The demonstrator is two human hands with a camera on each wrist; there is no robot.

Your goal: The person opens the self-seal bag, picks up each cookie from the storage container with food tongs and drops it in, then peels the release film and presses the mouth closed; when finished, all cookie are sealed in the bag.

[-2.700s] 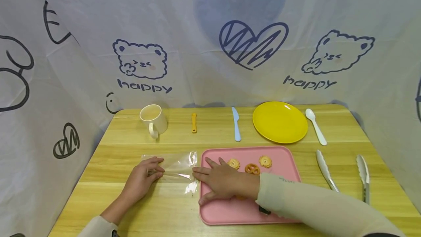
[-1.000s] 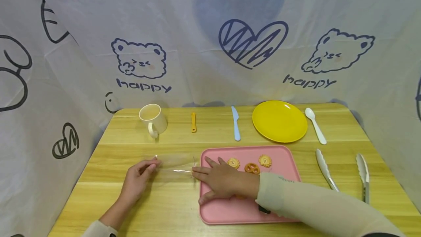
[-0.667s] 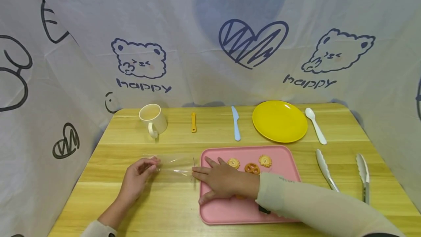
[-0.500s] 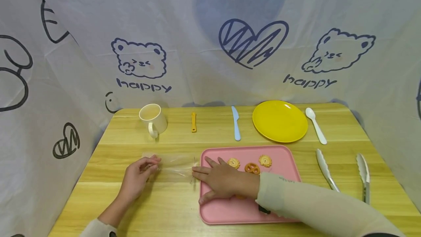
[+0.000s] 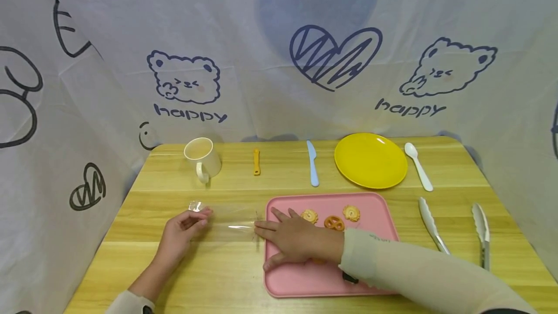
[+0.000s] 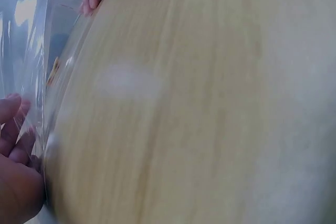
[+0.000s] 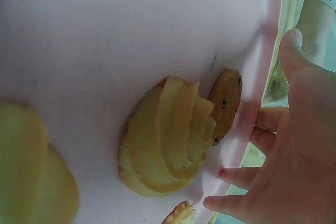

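Hands frame a clear plastic bag lying flat on the table: left hand pinches its left edge, right hand lies flat, fingertips pressing its right end. Flimsy and slippery, likely best held by the edges.

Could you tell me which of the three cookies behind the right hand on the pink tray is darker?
The middle, pretzel-shaped cookie: orange-brown, while its two neighbours are pale yellow.

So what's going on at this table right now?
A person is handling a clear plastic bag lying on the wooden table. The left hand pinches its left end, while the right hand lies flat across the edge of the pink tray, fingertips on the bag's right end. Cookies sit on the tray.
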